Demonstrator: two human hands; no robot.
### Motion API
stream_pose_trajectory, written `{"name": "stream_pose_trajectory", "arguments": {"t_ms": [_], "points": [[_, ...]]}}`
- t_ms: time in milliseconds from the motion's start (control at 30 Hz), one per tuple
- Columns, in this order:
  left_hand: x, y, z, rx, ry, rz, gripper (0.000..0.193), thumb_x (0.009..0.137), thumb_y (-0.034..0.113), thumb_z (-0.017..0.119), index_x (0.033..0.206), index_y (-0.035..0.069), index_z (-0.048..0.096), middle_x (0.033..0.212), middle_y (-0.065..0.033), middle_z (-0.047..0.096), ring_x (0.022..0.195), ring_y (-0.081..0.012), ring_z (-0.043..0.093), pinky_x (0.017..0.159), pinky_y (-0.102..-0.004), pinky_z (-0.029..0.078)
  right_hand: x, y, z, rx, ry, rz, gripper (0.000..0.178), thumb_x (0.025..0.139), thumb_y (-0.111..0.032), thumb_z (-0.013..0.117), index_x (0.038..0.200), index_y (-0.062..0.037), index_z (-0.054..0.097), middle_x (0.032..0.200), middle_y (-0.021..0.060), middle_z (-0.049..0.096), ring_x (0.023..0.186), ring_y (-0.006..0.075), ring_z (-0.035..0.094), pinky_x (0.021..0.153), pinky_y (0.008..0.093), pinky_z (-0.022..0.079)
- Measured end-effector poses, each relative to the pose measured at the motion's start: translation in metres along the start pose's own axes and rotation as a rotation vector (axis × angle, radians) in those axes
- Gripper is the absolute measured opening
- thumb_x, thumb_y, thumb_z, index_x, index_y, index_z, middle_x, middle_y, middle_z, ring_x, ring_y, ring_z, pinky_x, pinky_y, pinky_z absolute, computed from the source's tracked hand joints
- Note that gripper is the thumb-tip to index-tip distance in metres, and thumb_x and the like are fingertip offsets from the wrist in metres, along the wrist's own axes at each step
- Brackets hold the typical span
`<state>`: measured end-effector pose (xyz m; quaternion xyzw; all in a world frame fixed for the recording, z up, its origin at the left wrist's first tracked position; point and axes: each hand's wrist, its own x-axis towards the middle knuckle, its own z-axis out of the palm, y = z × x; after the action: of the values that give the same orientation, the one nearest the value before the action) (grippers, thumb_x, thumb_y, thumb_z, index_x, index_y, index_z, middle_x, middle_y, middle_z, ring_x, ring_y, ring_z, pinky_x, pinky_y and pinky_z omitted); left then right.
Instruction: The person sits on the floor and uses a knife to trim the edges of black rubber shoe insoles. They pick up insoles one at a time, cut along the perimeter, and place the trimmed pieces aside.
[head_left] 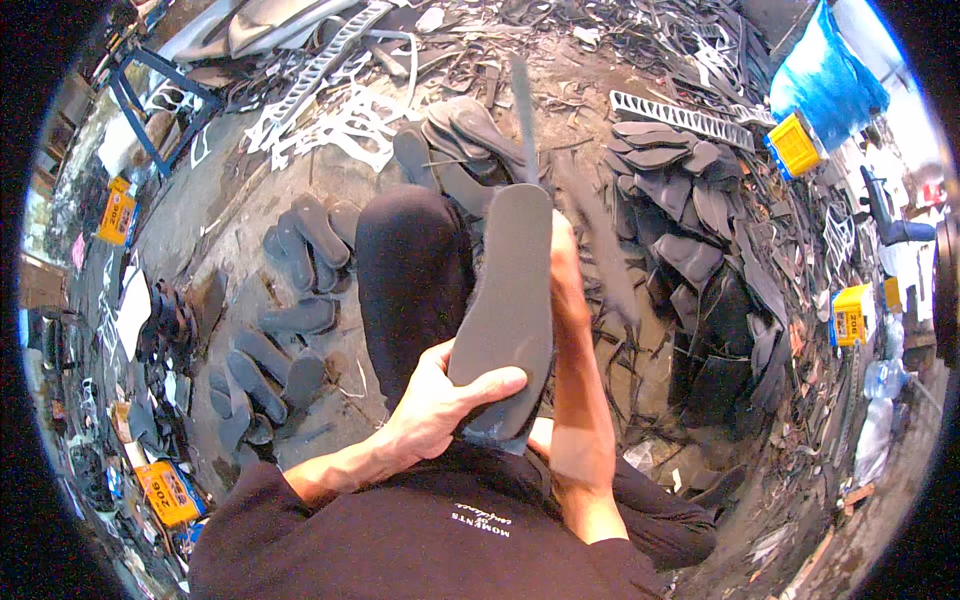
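Left hand (pixel 432 400): fingers gripping grey sole (pixel 513 290); right hand (pixel 564 250) partly behind it, fingers hidden, cannot tell grip

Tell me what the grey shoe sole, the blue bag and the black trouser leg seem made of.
Grey shoe sole: probably foam or rubber, matte, judging by its even, dull face.
Blue bag: likely thin plastic, glossy, given its bright highlights and creases.
Black trouser leg: apparently soft cloth, matte; it drapes smoothly over the knee. Fibre unclear.
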<state>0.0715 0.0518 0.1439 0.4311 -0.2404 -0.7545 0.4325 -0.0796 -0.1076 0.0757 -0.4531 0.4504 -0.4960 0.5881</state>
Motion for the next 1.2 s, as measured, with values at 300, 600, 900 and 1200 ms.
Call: {"name": "stream_pose_trajectory", "arguments": {"t_ms": [300,600,900,1200], "points": [[0.069,-0.035,-0.050,0.159,-0.047,0.125,0.036,0.109,0.034,0.066,0.128,0.004,0.066,0.113,-0.0009,0.073,0.100,-0.0087,0.066,0.088,-0.0271,0.055,-0.193,-0.022,-0.028,-0.119,-0.016,0.336,0.053,0.095,-0.016,0.081,0.139,0.0012,0.058,0.122,0.0071,0.073,0.109,0.0149,0.068,0.100,0.0336,0.053],[0.077,0.019,0.013,0.224,-0.199,-0.109,0.033,0.105,0.041,0.069,0.110,0.009,0.072,0.092,0.0006,0.075,0.074,-0.0074,0.067,0.068,-0.0264,0.056,-0.231,-0.001,-0.037,-0.712,0.417,-0.039,0.044,0.111,-0.046,0.052,0.121,-0.0035,0.061,0.075,0.0118,0.074,0.071,0.0253,0.079,0.064,0.0388,0.060],[0.061,0.033,0.023,0.174,-0.443,-0.077,0.031,0.100,0.035,0.078,0.115,0.009,0.072,0.096,0.0028,0.075,0.080,-0.0042,0.066,0.072,-0.0242,0.054,-0.225,-0.025,-0.065,-0.934,0.375,-0.275,0.050,0.105,-0.052,0.061,0.116,-0.0024,0.062,0.084,0.0178,0.068,0.076,0.0346,0.074,0.068,0.0425,0.057],[0.051,0.046,0.044,0.451,-0.605,-0.063,0.035,0.096,0.027,0.084,0.119,0.003,0.074,0.100,-0.0016,0.077,0.087,-0.0073,0.068,0.078,-0.0264,0.056,-0.186,-0.183,-0.083,-0.862,-0.208,-0.017,0.046,0.111,-0.044,0.052,0.107,-0.0010,0.067,0.086,0.0224,0.067,0.076,0.0402,0.067,0.072,0.0444,0.052]]}}
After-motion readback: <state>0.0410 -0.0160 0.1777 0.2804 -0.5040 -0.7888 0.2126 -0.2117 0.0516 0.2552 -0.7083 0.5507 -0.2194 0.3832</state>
